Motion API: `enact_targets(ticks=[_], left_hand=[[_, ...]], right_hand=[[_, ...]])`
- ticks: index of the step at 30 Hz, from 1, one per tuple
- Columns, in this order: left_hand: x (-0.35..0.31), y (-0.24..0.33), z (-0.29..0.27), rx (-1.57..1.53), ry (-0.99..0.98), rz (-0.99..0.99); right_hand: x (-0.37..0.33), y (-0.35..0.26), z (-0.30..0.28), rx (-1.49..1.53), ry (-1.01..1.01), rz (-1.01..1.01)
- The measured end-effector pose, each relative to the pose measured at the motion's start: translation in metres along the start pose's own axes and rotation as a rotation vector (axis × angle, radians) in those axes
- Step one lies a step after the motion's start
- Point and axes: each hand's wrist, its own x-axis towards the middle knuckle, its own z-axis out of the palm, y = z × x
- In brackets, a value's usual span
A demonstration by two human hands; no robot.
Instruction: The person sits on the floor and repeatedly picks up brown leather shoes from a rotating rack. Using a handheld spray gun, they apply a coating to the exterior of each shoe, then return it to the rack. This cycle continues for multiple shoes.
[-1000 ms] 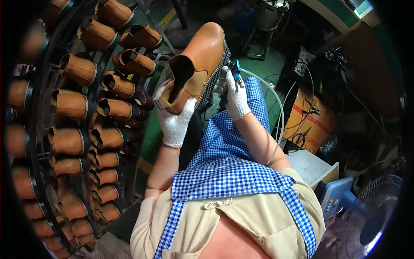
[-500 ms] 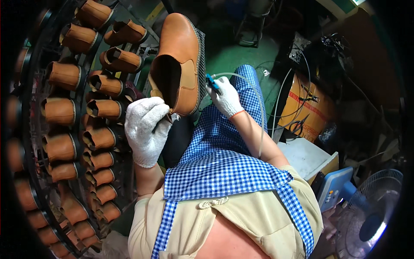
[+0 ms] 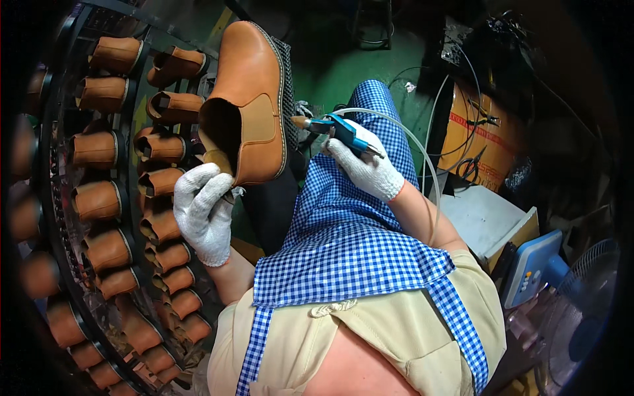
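Shifted leftward since the earlier frame, brown boot (image 3: 247, 92) and all, turning more of its side panel (image 3: 257, 120) upward; also angled the blue tool (image 3: 353, 137) into fuller view. Seems to be at the step of offering the tool's tip (image 3: 301, 122) to the sole's side, and to call next for a steady boot and a well-aimed tip. At far left, similar boots (image 3: 97, 199) in rows on the rack (image 3: 66, 272). Near that rack's right edge, pinches the held boot's rear rim between left hand (image 3: 206, 214) thumb and fingertips. Keeps toe pointing away and dark sole (image 3: 288, 92) rightward; cannot tell whether propped beneath. Farther right, grasps the tool in the right hand (image 3: 371, 165), fingers wrapped around, tip just beside the sole; cannot tell whether touching. Beyond, trails a pale hose (image 3: 432, 168).
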Motion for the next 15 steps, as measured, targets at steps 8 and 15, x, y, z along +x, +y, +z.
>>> enact_targets(ticks=[8,15], left_hand=[[-0.010,-0.006,-0.004,-0.029,0.028,-0.039],[0.002,0.005,-0.010,0.009,-0.072,0.001]], right_hand=[[0.007,0.007,0.009,-0.025,-0.012,-0.018],[0.004,-0.001,0.019,-0.139,0.058,-0.148]])
